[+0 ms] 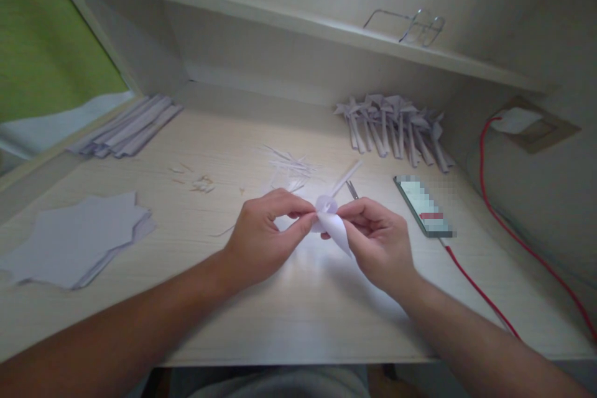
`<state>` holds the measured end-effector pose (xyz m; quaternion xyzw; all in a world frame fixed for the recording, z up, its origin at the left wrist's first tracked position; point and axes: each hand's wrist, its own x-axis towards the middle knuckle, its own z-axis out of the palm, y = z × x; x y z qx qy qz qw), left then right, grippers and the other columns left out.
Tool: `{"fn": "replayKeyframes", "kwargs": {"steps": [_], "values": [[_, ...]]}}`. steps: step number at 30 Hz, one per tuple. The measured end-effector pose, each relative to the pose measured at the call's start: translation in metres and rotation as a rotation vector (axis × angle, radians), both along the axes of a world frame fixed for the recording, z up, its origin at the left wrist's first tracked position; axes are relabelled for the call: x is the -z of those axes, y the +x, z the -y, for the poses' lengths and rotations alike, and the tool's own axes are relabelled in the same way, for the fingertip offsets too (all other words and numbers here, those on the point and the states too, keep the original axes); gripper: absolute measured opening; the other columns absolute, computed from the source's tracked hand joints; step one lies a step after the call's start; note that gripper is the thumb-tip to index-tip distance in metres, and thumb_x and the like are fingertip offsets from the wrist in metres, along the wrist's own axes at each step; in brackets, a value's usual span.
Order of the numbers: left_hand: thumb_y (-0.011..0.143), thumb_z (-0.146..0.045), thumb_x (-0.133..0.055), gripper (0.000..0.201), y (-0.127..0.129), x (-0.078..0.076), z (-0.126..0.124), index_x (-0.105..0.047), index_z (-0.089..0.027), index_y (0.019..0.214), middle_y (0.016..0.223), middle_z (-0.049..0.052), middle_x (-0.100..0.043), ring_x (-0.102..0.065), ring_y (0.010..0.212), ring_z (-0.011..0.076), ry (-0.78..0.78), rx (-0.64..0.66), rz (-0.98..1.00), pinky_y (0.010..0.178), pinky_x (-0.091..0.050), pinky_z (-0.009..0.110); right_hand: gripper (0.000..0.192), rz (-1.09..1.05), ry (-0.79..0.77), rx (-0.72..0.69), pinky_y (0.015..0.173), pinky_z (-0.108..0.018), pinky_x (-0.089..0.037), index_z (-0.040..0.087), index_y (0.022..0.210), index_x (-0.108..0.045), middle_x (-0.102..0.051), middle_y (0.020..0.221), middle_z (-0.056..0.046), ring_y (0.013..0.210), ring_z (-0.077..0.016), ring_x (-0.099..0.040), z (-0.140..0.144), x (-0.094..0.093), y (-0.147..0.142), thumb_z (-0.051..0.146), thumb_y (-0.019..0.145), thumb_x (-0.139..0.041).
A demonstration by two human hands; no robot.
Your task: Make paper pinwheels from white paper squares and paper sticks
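Both the left hand [273, 230] and right hand [382, 242] pinch a curled white paper piece [333, 227], held between them above a pale desk [252, 336]. Thin white strips [295, 165] lie beyond it, stacked paper sheets [84, 236] to the left, a phone [420, 204] to the right.

Fingers [295, 205] mask part of the white paper [336, 231]; behind them a metal tool [352, 189] half-hides; rightward, the phone screen [422, 202] is blurred blocks!
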<state>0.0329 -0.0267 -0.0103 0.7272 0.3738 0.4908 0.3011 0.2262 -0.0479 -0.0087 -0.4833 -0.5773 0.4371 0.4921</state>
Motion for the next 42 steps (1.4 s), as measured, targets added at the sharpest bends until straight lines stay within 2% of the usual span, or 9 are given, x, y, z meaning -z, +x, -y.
{"fn": "replayKeyframes", "kwargs": {"steps": [6,9,15,21,24,27,34,42], "values": [[0.083,-0.011,-0.072,0.012,0.002,0.005,0.000,-0.080,-0.021,0.085,0.082,0.002,-0.078,-0.070,0.078,0.0172,-0.029,0.019,-0.005,0.073,-0.053,0.029,0.019,0.025,0.001,-0.025,0.067,-0.033,-0.062,0.018,0.088,-0.072,-0.077,0.083,-0.007,0.076,-0.0234,-0.076,-0.001,0.005,-0.002,0.032,0.080,-0.082],[0.084,-0.014,-0.072,0.010,0.001,0.005,-0.002,-0.079,-0.021,0.088,0.084,0.003,-0.078,-0.071,0.078,0.0176,-0.024,-0.014,-0.011,0.074,-0.054,0.030,0.023,-0.012,-0.024,-0.026,0.065,-0.032,-0.060,0.018,0.089,-0.071,-0.076,0.080,-0.006,0.074,-0.0221,-0.075,-0.004,0.005,-0.002,0.036,0.080,-0.082],[0.081,-0.013,-0.071,0.009,-0.001,0.006,-0.008,-0.075,-0.020,0.086,0.085,0.004,-0.075,-0.068,0.083,0.0193,0.163,-0.004,-0.052,0.080,-0.053,0.034,0.020,-0.007,0.009,-0.037,0.067,-0.029,-0.057,0.018,0.086,-0.073,-0.077,0.080,-0.005,0.072,-0.0181,-0.071,-0.007,0.002,0.000,0.035,0.080,-0.082],[0.083,-0.010,-0.067,0.012,-0.003,0.004,-0.007,-0.072,-0.019,0.088,0.082,0.004,-0.072,-0.063,0.081,0.0188,0.232,0.011,-0.093,0.079,-0.049,0.034,0.020,-0.005,-0.003,-0.066,0.069,-0.029,-0.055,0.018,0.089,-0.075,-0.075,0.081,-0.005,0.075,-0.0185,-0.070,-0.010,0.002,0.000,0.035,0.079,-0.082],[0.087,-0.012,-0.065,0.009,-0.003,0.002,-0.006,-0.070,-0.019,0.086,0.081,0.002,-0.072,-0.063,0.080,0.0173,0.206,0.011,-0.089,0.078,-0.048,0.032,0.023,0.050,-0.001,-0.106,0.068,-0.030,-0.055,0.018,0.090,-0.076,-0.075,0.082,-0.005,0.074,-0.0196,-0.069,-0.010,0.002,0.003,0.037,0.079,-0.083],[0.090,-0.014,-0.062,0.009,-0.003,0.003,-0.005,-0.069,-0.019,0.088,0.082,0.003,-0.070,-0.062,0.080,0.0175,0.164,0.040,-0.105,0.077,-0.048,0.032,0.020,0.126,0.045,-0.135,0.065,-0.030,-0.052,0.018,0.084,-0.075,-0.074,0.076,-0.004,0.070,-0.0193,-0.066,-0.010,-0.001,0.005,0.037,0.080,-0.081],[0.088,-0.013,-0.059,0.009,-0.004,0.005,-0.003,-0.067,-0.018,0.089,0.082,0.004,-0.067,-0.062,0.082,0.0184,0.200,0.094,-0.114,0.078,-0.050,0.034,0.018,0.328,0.134,-0.207,0.066,-0.030,-0.048,0.019,0.075,-0.073,-0.072,0.071,-0.003,0.068,-0.0195,-0.065,-0.008,-0.009,0.011,0.032,0.087,-0.071],[0.088,-0.014,-0.058,0.008,-0.004,0.004,-0.002,-0.065,-0.017,0.084,0.080,0.004,-0.065,-0.059,0.078,0.0172,0.218,0.140,-0.190,0.075,-0.049,0.031,0.014,0.351,0.184,-0.289,0.069,-0.030,-0.046,0.020,0.078,-0.070,-0.070,0.074,-0.001,0.070,-0.0185,-0.064,-0.008,-0.008,0.013,0.025,0.090,-0.066]]}}
